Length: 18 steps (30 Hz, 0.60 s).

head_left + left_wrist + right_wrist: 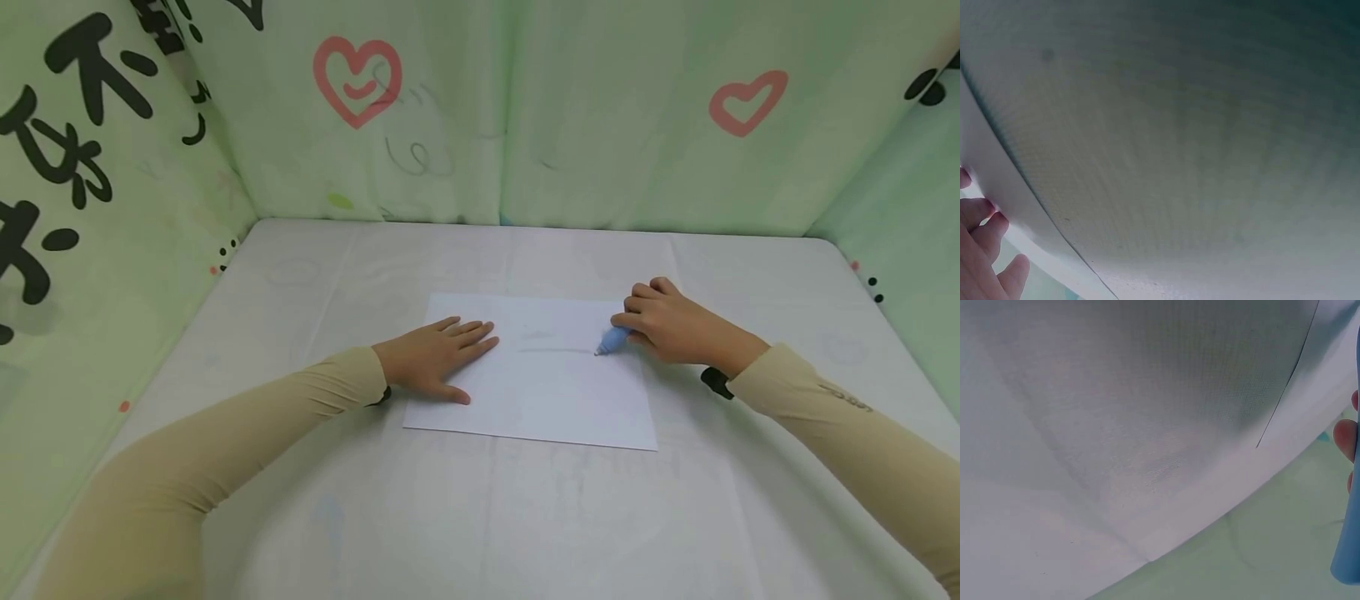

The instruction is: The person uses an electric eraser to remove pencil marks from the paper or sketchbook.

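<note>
A sheet of white paper (pixel 525 408) lies on the table. My left hand (pixel 435 357) rests on its left side, fingers spread; in the left wrist view only some fingers (pixel 988 234) show at the lower left. Near the paper's right edge, my right hand (pixel 663 323) grips a thick-bodied blue pen (pixel 613 340). Its narrow tip points down and left, right at the sheet, at the end of a faint line (pixel 557 350) running across the paper. The pen's rounded back end (pixel 1346 562) shows in the right wrist view, with a few fingertips (pixel 1345 439) behind it.
A white cloth covers the table (pixel 420 517). Pale green curtains (pixel 600 150) with red hearts and black characters hang along the back and both sides. Dark wrist straps (pixel 717 382) show beneath the beige sleeves (pixel 840 417).
</note>
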{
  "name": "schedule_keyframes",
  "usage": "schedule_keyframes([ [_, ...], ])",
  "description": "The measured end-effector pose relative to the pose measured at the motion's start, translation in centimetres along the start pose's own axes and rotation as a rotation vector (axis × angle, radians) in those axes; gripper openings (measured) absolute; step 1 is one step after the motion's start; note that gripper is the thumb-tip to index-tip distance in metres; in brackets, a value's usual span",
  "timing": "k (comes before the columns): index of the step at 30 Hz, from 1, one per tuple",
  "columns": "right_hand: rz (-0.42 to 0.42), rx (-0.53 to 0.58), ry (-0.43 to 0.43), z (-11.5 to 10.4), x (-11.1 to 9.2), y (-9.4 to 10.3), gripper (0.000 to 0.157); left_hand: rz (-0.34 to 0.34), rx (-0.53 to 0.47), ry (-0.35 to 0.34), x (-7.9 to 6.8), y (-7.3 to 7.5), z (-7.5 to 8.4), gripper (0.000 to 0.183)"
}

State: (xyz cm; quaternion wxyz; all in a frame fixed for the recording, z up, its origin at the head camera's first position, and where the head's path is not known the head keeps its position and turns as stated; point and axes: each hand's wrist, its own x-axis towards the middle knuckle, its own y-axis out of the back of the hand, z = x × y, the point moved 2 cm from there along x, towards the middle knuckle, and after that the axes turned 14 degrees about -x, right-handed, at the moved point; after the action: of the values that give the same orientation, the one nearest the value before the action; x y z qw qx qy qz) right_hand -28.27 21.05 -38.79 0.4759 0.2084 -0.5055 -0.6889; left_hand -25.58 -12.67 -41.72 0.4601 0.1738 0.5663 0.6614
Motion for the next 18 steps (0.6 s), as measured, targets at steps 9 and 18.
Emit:
schedule_keyframes([
  [9,-0.018,-0.003,-0.027,0.29,0.73,-0.65,0.024,0.0,0.005,-0.007,0.19,-0.15,-0.03,0.09],
  [18,0.032,0.005,-0.026,0.16,-0.1,-0.27,0.027,-0.003,0.024,0.002,0.19,-0.28,-0.32,0.091],
])
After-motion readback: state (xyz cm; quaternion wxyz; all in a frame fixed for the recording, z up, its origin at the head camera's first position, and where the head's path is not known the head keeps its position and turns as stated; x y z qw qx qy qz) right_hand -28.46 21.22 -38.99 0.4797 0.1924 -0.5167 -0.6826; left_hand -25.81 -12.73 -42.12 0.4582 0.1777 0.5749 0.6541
